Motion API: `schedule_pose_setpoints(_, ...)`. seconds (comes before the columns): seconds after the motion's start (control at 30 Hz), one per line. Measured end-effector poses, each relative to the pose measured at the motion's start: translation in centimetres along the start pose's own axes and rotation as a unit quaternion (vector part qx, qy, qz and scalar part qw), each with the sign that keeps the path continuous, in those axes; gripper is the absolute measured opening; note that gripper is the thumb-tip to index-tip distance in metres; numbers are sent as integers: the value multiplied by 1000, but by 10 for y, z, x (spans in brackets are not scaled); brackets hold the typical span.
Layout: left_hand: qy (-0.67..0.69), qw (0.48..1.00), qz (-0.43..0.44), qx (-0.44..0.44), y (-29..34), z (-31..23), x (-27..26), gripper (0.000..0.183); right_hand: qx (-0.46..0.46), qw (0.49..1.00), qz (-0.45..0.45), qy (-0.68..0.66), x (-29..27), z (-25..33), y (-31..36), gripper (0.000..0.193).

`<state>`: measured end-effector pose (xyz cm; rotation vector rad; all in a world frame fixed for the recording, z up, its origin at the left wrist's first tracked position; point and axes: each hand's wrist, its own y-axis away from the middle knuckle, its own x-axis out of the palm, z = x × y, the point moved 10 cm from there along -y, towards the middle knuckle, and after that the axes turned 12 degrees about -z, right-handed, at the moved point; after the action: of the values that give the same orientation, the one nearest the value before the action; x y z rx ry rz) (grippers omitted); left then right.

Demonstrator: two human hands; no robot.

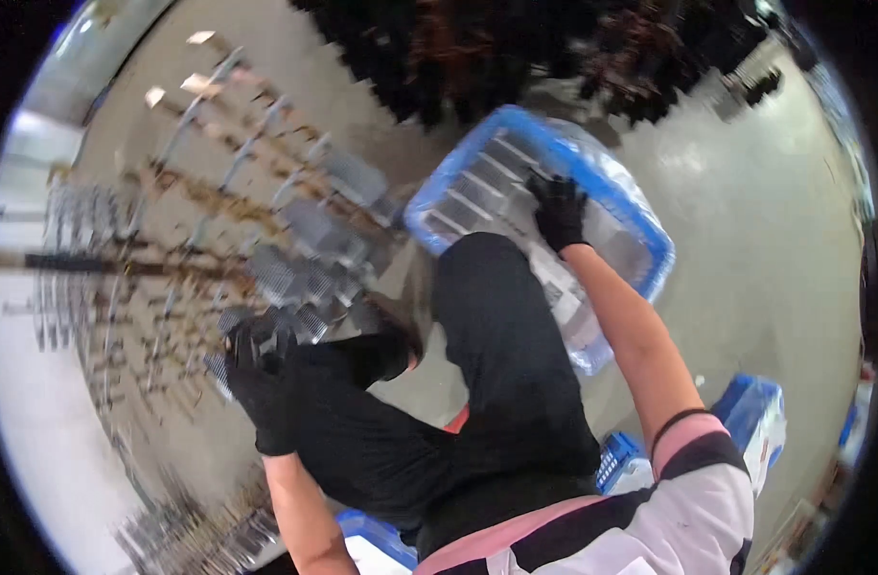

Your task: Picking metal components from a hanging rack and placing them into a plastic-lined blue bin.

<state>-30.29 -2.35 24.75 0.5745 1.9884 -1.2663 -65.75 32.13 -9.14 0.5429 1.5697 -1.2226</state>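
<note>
My right hand [559,211], in a black glove, reaches into a blue plastic crate [640,230] lined with clear plastic and rests on silver finned metal parts [477,187] stacked inside. Whether it grips one I cannot tell. My left hand [262,369], also gloved in black, is closed around a silver finned metal part [266,331] beside a metal rack [171,268] that carries several more of these parts on hooks. My knees in black trousers [496,326] lie between the two hands.
Another blue crate [760,407] stands at lower right, and a small blue basket [616,460] by my hip. More finned parts [190,537] lie at lower left. Dark shapes [516,48] line the top. The floor [765,240] is grey concrete.
</note>
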Motion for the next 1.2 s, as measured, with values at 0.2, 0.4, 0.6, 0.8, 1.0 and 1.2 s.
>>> schedule_pose_setpoints(0.2, 80, 939, -224, -247, 73, 104, -77, 24, -61, 994, 78, -54, -23, 11, -6, 73)
schedule_pose_setpoints(0.4, 65, 851, -194, -483, 173, 224, -86, 36, -70, 996, 50, -29, -75, 45, -57, 65)
schedule_pose_setpoints(0.6, -6, 914, -58, -401, 131, 282, -45, 38, -262, 947, -47, -179, -105, 103, -90, 49)
schedule_pose_setpoints(0.8, 136, 895, -21, -425, 131, 316, -6, 40, -270, 941, -27, -200, -110, 119, -86, 44)
schedule_pose_setpoints(1.0, -26, 870, -115, -479, 155, 335, -10, 43, -238, 942, 46, -232, -92, 118, -87, 44)
schedule_pose_setpoints(1.2, -63, 867, -84, -487, 146, 301, -3, 46, -210, 946, 7, -247, -98, 97, -88, 40)
